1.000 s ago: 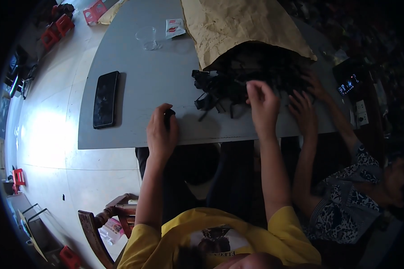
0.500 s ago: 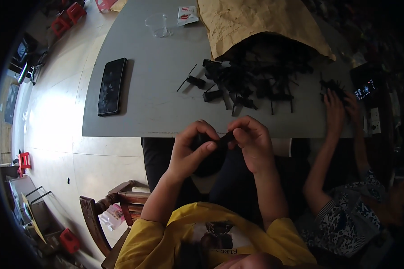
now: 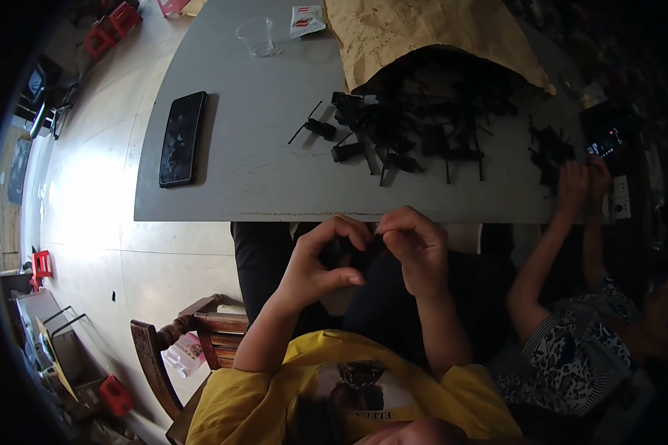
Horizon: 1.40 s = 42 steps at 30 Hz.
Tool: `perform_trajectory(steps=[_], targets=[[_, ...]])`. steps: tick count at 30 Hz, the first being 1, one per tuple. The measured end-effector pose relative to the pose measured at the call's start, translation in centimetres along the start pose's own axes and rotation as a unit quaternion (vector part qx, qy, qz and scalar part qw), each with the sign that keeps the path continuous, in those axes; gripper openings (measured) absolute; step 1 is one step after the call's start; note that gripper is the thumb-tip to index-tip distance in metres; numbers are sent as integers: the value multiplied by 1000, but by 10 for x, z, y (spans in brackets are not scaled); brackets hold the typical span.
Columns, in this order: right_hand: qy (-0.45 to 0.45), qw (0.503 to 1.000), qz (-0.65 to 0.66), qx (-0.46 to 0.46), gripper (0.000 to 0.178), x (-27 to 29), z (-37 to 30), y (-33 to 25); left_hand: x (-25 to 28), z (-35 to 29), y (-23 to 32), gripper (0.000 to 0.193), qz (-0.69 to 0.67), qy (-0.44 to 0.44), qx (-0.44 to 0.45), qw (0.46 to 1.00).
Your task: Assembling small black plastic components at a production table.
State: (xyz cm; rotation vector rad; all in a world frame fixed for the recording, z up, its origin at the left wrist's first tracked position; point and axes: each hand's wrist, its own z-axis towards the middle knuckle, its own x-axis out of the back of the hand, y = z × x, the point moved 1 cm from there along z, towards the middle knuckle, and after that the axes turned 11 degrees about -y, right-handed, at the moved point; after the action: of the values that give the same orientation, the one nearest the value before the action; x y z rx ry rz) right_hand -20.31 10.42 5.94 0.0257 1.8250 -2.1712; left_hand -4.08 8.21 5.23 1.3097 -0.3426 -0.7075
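My left hand (image 3: 312, 259) and my right hand (image 3: 416, 248) meet just off the table's near edge, above my lap. Between them is a small black part (image 3: 365, 256), its outline lost against the dark trousers. The left fingers curl round it with the thumb lower down. My right thumb and fingertips pinch at its upper right end. Beyond my hands lies a heap of black plastic pieces (image 3: 393, 130) with thin straight arms, spilling from the mouth of a large brown paper bag (image 3: 438, 33). One loose piece (image 3: 319, 129) sits at the heap's left.
A black phone (image 3: 183, 139) lies on the grey table (image 3: 260, 178) at left. Farther back are a clear plastic cup (image 3: 256, 37) and a white packet (image 3: 306, 21). At right, another person's hands (image 3: 583, 182) are beside a smaller black pile (image 3: 548, 152). A wooden chair (image 3: 223, 326) stands lower left.
My left thumb has moved down, away from the fingers, while both hands stay round the black part. The other person's hands have drawn back from their pile toward the table edge.
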Motion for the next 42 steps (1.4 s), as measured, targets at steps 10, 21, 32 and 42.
perform_trajectory(steps=[10, 21, 32, 42], targets=[[19, 982, -188, 20, 5, -17, -13, -1, -6, -9, 4, 26, 94, 62, 123, 986], [114, 982, -147, -36, 7, -37, -64, 69, -11, -50, -46, 14, 64, 62, 240, 967], [234, 953, -193, -21, 14, -53, -90, 83, -28, -63, -75, 8, -126, 128, 270, 946], [224, 947, -229, 13, 13, -54, -92, 62, -36, -69, -66, 11, -207, 148, 233, 939]])
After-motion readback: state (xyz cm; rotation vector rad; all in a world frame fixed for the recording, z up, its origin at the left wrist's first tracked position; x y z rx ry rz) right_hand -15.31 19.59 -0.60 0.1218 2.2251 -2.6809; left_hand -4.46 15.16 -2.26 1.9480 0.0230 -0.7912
